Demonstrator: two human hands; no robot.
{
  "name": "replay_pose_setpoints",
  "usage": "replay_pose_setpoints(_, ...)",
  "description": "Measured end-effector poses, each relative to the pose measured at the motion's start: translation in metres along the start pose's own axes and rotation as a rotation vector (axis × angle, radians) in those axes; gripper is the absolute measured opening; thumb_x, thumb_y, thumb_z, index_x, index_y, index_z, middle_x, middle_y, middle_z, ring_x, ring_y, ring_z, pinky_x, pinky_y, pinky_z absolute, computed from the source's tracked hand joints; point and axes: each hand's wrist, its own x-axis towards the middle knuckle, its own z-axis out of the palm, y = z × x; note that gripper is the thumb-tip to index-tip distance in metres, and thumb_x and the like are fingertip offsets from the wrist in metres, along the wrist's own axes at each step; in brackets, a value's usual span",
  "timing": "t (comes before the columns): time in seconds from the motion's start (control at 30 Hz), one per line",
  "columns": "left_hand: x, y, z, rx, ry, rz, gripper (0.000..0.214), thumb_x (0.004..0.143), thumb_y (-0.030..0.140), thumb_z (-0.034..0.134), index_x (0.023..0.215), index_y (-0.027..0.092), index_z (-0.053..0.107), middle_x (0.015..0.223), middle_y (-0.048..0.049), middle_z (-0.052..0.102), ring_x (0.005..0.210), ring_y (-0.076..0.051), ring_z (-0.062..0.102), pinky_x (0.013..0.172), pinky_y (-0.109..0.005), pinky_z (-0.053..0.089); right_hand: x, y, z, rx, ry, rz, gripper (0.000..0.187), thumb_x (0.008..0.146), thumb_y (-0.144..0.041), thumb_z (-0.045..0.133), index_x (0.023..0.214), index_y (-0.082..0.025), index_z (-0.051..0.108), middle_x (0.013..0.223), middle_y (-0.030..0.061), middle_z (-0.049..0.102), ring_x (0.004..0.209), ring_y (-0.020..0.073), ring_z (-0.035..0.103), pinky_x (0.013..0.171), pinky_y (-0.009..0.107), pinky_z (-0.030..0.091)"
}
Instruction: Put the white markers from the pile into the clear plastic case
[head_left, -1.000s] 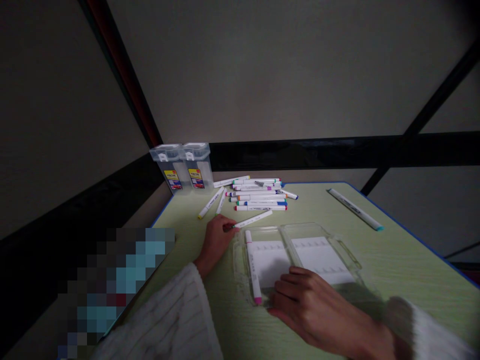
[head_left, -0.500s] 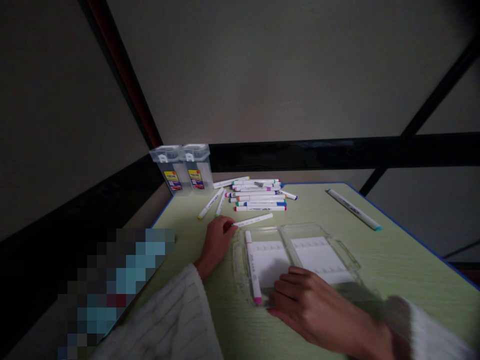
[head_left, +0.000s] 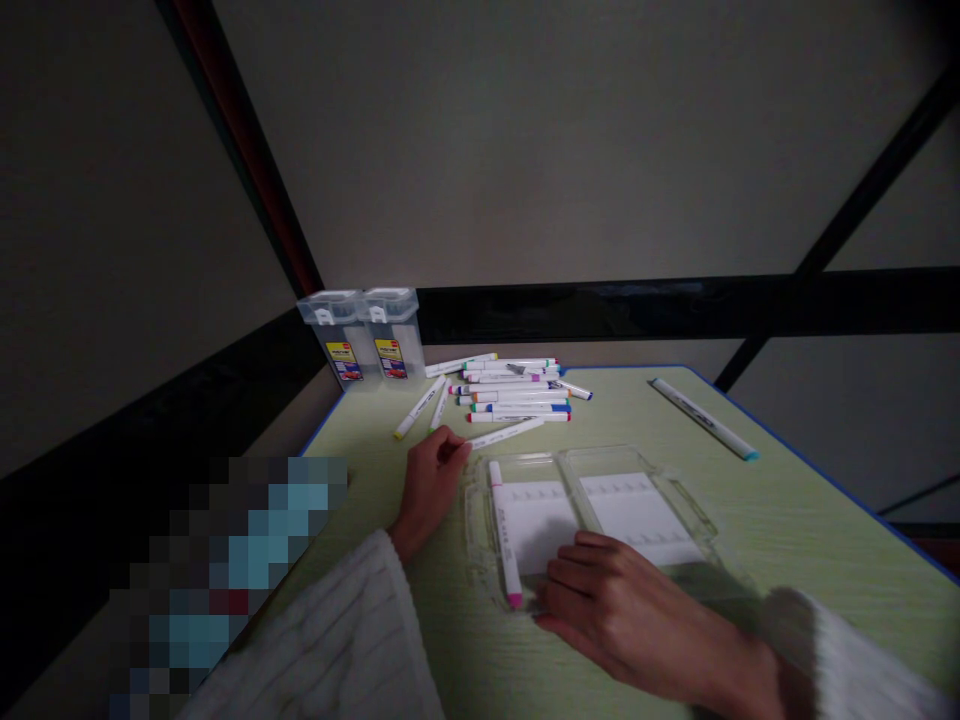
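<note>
My left hand (head_left: 435, 474) pinches the left end of a white marker (head_left: 506, 434), which lies just beyond a clear plastic case (head_left: 570, 462). The case is spread flat on the table, with white inserts in both halves. Along its left side lies a white marker with a pink cap (head_left: 505, 535). Over the near edge of the case, my right hand (head_left: 607, 610) has its fingers curled and its thumb low at the rim; its fingertips are partly hidden. Beyond the left hand lies a pile of white markers (head_left: 517, 397) with variously coloured caps.
Two translucent lidded boxes (head_left: 361, 335) stand at the table's back left corner. A teal-tipped marker (head_left: 705, 419) lies near the right edge. Two loose markers, one of them yellow-tipped (head_left: 420, 407), lie left of the pile. Walls with dark beams close off the back and left.
My left fingers have closed further over the marker's end, covering the green tip that showed before. The right hand and the case have stayed in place.
</note>
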Motion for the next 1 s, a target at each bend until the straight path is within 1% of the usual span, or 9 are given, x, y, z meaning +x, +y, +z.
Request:
replay_pose_setpoints(0.17,-0.003,0.006,-0.001,-0.186,0.007,-0.032,0.014,0.066,0.022,0.054,0.056,0.015,0.049,0.053,0.0044,0.051,0.054,-0.009,0.048,0.054,-0.020,0.038,-0.001,0.001,0.001,0.017,0.001,0.007,0.017,0.083,-0.029,0.048,0.070,-0.020,0.053,0.065,-0.0022,0.057,0.064,0.0149,0.052,0.062,0.031,0.036)
replay_pose_setpoints(0.3,-0.012,0.015,0.001,-0.314,-0.034,-0.064,0.013,0.064,0.023,0.057,0.056,0.015,0.050,0.051,0.0045,0.052,0.052,-0.008,0.048,0.053,-0.020,0.039,-0.001,0.001,-0.001,0.042,0.042,0.007,0.021,0.084,-0.030,0.045,0.068,-0.019,0.053,0.065,-0.0008,0.056,0.065,0.0152,0.052,0.063,0.030,0.038)
replay_pose_setpoints(0.37,-0.017,0.021,0.003,-0.356,-0.042,-0.079,0.014,0.064,0.024,0.058,0.055,0.015,0.050,0.049,0.0047,0.051,0.051,-0.008,0.047,0.052,-0.020,0.038,0.000,0.001,-0.004,0.042,0.098,0.018,0.021,0.086,-0.027,0.040,0.077,-0.018,0.056,0.069,0.0011,0.058,0.066,0.0156,0.053,0.063,0.031,0.040)
replay_pose_setpoints(0.43,-0.022,0.026,0.005,-0.406,-0.051,-0.082,0.014,0.064,0.023,0.058,0.055,0.014,0.051,0.049,0.0047,0.052,0.050,-0.008,0.047,0.052,-0.019,0.038,0.001,0.001,-0.006,0.039,0.149,0.030,0.023,0.088,-0.024,0.036,0.093,-0.016,0.057,0.075,0.0038,0.060,0.070,0.0166,0.055,0.065,0.032,0.042)
replay_pose_setpoints(0.53,-0.028,0.032,0.006,-0.468,-0.063,-0.102,0.013,0.062,0.021,0.060,0.055,0.014,0.051,0.048,0.0048,0.052,0.049,-0.008,0.047,0.052,-0.020,0.038,0.001,0.002,-0.009,0.023,0.191,0.057,0.031,0.088,-0.022,0.034,0.111,-0.010,0.049,0.084,0.0085,0.062,0.076,0.0186,0.057,0.069,0.035,0.046)
replay_pose_setpoints(0.67,-0.034,0.036,0.007,-0.501,-0.059,-0.122,0.012,0.061,0.020,0.062,0.057,0.014,0.053,0.049,0.0043,0.053,0.050,-0.008,0.047,0.053,-0.019,0.038,-0.001,0.005,-0.008,0.064,0.222,0.162,0.040,0.086,-0.023,0.037,0.122,-0.007,0.038,0.101,0.0130,0.059,0.088,0.0203,0.056,0.076,0.036,0.048)
replay_pose_setpoints(0.83,-0.037,0.037,0.008,-0.516,-0.074,-0.121,0.012,0.062,0.020,0.062,0.057,0.014,0.054,0.050,0.0041,0.053,0.050,-0.008,0.047,0.052,-0.019,0.038,-0.002,0.008,-0.002,0.109,0.229,0.241,0.051,0.085,-0.023,0.038,0.131,-0.008,0.022,0.117,0.0156,0.051,0.103,0.0216,0.050,0.084,0.038,0.046)
replay_pose_setpoints(1.0,-0.039,0.039,0.007,-0.532,-0.093,-0.147,0.012,0.061,0.020,0.063,0.056,0.014,0.053,0.048,0.0042,0.053,0.049,-0.008,0.047,0.051,-0.019,0.038,-0.002,0.009,0.001,0.119,0.236,0.275,0.057,0.084,-0.022,0.038,0.134,-0.009,0.015,0.126,0.0168,0.043,0.111,0.0227,0.045,0.089,0.041,0.042)
